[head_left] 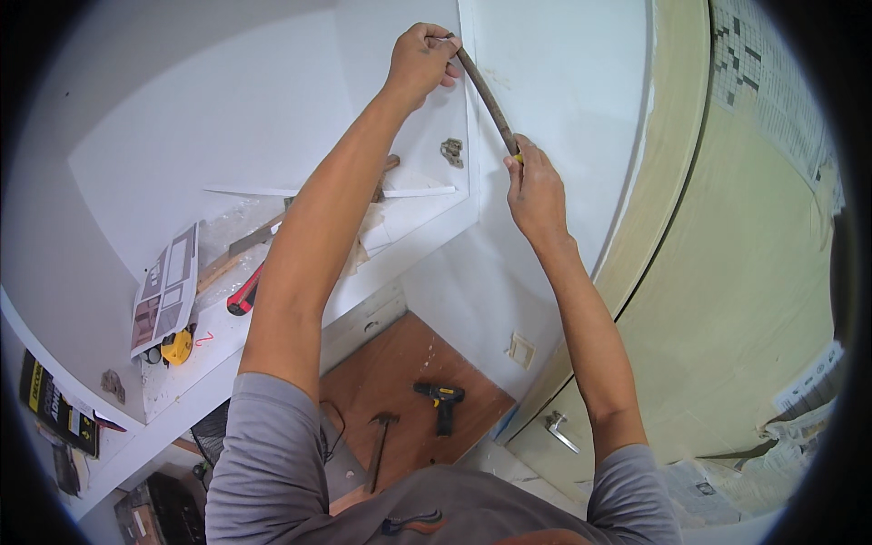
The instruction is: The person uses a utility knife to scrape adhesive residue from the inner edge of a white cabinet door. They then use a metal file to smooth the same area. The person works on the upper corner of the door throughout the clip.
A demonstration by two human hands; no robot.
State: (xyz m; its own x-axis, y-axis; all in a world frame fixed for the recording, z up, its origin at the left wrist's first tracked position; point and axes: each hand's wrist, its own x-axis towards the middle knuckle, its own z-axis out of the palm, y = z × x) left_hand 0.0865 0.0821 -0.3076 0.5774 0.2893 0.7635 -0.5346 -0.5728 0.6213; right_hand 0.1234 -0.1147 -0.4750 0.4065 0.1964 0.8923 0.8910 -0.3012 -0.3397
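My left hand (423, 65) is raised at the top of the view, its fingers pinched at the upper end of a long, narrow, dark brown strip (487, 98). The strip slants down to the right, along the white wall just beyond the cabinet's edge. Around its lower end, my right hand (536, 193) is closed. A small yellow bit shows between those fingers; what it belongs to is mostly hidden. I cannot make out the strip's exact kind.
On the white shelf (359, 300) lie a printed sheet (168, 286), a yellow tape measure (176, 347) and a red-and-black tool (243, 292). Below, a drill (441, 405) and a hammer (380, 445) rest on a brown board (363, 363). A door with a metal handle (561, 432) stands right.
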